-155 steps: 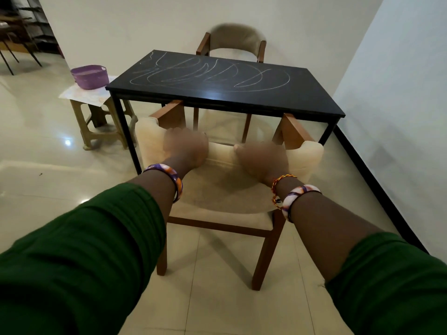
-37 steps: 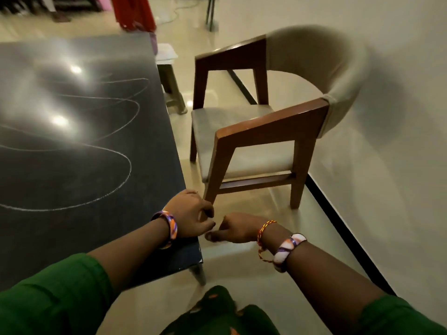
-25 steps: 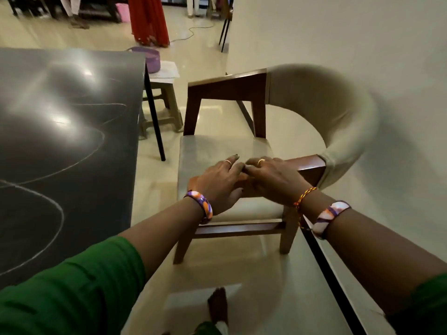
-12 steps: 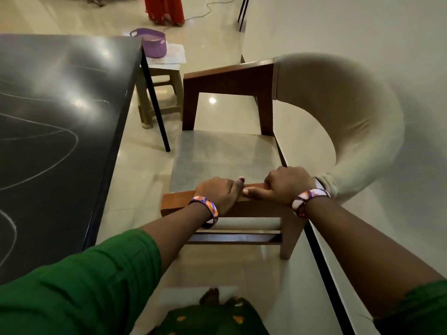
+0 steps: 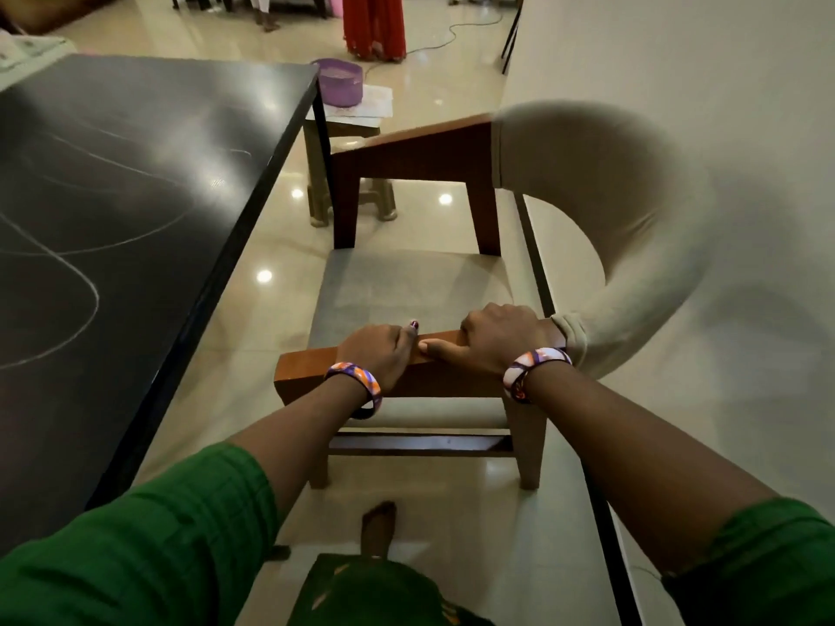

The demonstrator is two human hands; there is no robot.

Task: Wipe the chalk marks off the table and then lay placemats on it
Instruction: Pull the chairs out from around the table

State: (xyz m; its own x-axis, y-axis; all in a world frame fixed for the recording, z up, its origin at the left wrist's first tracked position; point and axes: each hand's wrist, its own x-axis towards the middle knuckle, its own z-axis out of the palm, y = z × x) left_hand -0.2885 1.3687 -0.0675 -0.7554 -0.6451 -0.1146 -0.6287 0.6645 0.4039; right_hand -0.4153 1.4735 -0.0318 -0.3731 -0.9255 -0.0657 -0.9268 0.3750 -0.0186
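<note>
The black table [image 5: 149,183] fills the left of the view, with white chalk marks [image 5: 86,282] curving across its top. To its right stands a wooden chair [image 5: 406,291] with a beige curved back, set apart from the table's edge. My left hand [image 5: 382,352] and my right hand [image 5: 494,338] both grip the chair's near wooden armrest, side by side, fingers curled over its top. No cloth or placemats are visible.
A purple basket [image 5: 341,85] sits on paper on a small stool [image 5: 348,173] beyond the table's far corner. The white wall [image 5: 723,128] runs close along the chair's right side. A person in red [image 5: 372,24] stands far back. My foot [image 5: 379,526] is below the chair.
I walked round from the first chair to this one and took its armrest in both hands. Over the last half second the chair has shifted slightly away from the table.
</note>
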